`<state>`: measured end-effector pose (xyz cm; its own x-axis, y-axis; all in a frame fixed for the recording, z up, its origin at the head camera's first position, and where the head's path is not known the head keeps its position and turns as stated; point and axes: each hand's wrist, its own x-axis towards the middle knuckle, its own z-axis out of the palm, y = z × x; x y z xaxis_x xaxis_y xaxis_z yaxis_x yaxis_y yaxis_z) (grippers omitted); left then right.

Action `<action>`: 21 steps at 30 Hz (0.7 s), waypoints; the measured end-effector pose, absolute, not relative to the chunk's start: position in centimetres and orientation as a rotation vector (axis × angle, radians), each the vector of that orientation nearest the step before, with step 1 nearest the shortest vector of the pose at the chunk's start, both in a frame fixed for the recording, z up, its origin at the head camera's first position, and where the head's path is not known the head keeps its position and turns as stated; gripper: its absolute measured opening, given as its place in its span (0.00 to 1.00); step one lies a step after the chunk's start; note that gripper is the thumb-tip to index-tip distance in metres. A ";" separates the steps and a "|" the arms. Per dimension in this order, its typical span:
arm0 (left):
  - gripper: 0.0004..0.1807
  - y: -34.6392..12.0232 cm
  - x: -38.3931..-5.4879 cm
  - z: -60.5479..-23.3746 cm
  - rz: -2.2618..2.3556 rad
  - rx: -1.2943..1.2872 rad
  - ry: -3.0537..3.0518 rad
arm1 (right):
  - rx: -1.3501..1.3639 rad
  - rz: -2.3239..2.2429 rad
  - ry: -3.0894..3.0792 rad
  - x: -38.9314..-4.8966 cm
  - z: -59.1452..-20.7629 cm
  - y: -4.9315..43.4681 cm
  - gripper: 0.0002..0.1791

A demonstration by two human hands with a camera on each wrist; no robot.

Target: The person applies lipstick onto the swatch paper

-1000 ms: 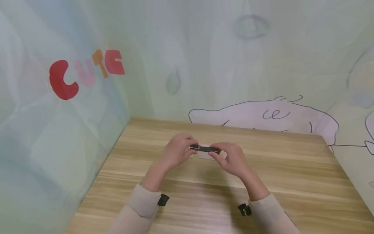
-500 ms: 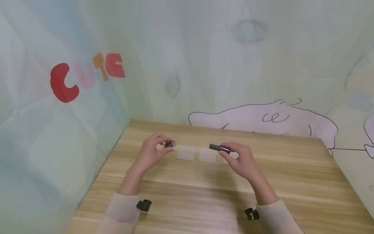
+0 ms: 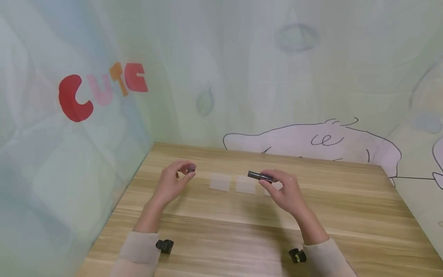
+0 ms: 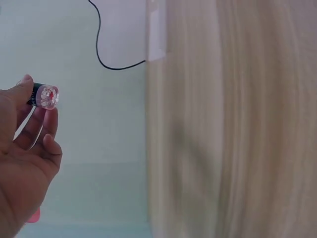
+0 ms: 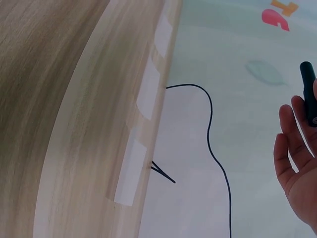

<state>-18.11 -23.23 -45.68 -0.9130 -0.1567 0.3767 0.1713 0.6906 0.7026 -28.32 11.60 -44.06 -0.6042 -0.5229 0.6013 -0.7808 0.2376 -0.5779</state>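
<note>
Well, above the table [image 3: 221, 234], your right hand [image 3: 285, 190] and left hand [image 3: 171, 182] are apart; three pale squares [image 3: 220, 182] lie flat on it. Your right pinches the tube [image 3: 255, 175] near the squares, your left the cap [image 3: 191, 168]. Both are probably light, stiff and slick: grip the tube's thicker end and the cap's dark sides.

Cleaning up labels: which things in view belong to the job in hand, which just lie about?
In the job:
black tube, in the right hand
short dark piece, in the left hand

Just there, likely:
three pale squares on the table, role unclear
CUTE backdrop lettering
</note>
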 end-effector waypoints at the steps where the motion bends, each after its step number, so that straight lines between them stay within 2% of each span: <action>1: 0.13 -23.3 -18.1 -45.9 -1.099 0.001 -2.506 | 1.215 1.305 -2.231 -28.3 -44.1 11.6 0.11; 21: 0.11 -23.4 -17.4 -50.6 -1.208 0.083 -2.767 | 1.191 1.310 -2.234 -28.3 -44.4 11.8 0.11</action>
<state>-17.42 -23.42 -50.65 -0.9911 -0.0988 0.0888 -0.0020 0.6795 0.7336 -28.26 11.77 -44.36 -0.6159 -0.5094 0.6010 -0.7732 0.2446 -0.5851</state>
